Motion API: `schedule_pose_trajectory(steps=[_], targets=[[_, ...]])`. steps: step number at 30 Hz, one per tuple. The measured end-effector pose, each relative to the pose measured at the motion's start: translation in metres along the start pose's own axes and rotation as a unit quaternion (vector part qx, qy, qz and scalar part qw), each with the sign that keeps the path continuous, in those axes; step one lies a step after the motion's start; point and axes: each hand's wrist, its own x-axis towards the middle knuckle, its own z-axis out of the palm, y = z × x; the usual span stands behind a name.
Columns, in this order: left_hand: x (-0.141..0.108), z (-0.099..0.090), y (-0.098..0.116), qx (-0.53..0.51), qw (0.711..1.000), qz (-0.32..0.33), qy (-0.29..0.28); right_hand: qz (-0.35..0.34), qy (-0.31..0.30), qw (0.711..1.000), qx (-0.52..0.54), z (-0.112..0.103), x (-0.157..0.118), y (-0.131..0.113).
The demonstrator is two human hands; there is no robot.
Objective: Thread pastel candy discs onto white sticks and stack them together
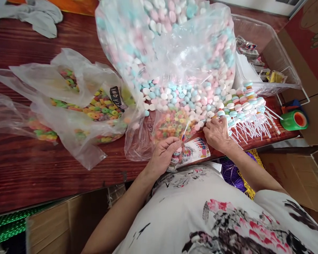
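- carefully: left grip point(163, 152) pinches the packet point(174, 163) just below centre; light pressure should suit it.
- right grip point(217, 134) is at the sweets point(193, 97), right of centre, hold unclear; fingertips should suffice.

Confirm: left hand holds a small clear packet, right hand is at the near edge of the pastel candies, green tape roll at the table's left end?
Wrong side: the head view shows the green tape roll at the right end of the table. The left hand does hold a small clear packet; the right hand is at the near edge of the pastel candies.
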Motion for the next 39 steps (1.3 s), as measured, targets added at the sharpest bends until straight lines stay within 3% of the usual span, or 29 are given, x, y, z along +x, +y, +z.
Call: schedule_pose_trajectory(steps=[7,12,17,20,23,26,34,39], targets=[[0.005,0.005,0.000,0.006,1.000,0.009,-0.002,-0.009,0.065,0.997,0.042,-0.016,-0.011,0.010],[0.010,0.012,0.001,0.011,1.000,0.010,-0.007,0.003,0.104,0.979,0.175,-0.016,-0.023,0.023],[0.015,0.022,0.002,0.049,0.999,0.010,-0.010,0.032,0.190,0.915,0.354,-0.024,-0.031,0.020],[0.019,0.029,0.006,0.098,0.995,0.025,-0.023,-0.010,0.222,0.870,0.440,-0.039,-0.029,0.005],[0.023,0.035,0.010,0.121,0.990,0.064,-0.035,-0.084,0.227,0.854,0.460,-0.045,-0.023,-0.015],[0.021,0.036,0.014,0.121,0.987,0.103,-0.011,-0.120,0.234,0.871,0.415,-0.038,-0.017,-0.028],[0.003,0.024,0.023,0.135,0.984,0.113,-0.019,-0.130,0.182,0.874,0.432,-0.028,-0.012,-0.032],[0.006,0.019,0.014,0.182,0.965,0.185,-0.034,-0.122,0.142,0.850,0.492,-0.031,-0.004,-0.032]])
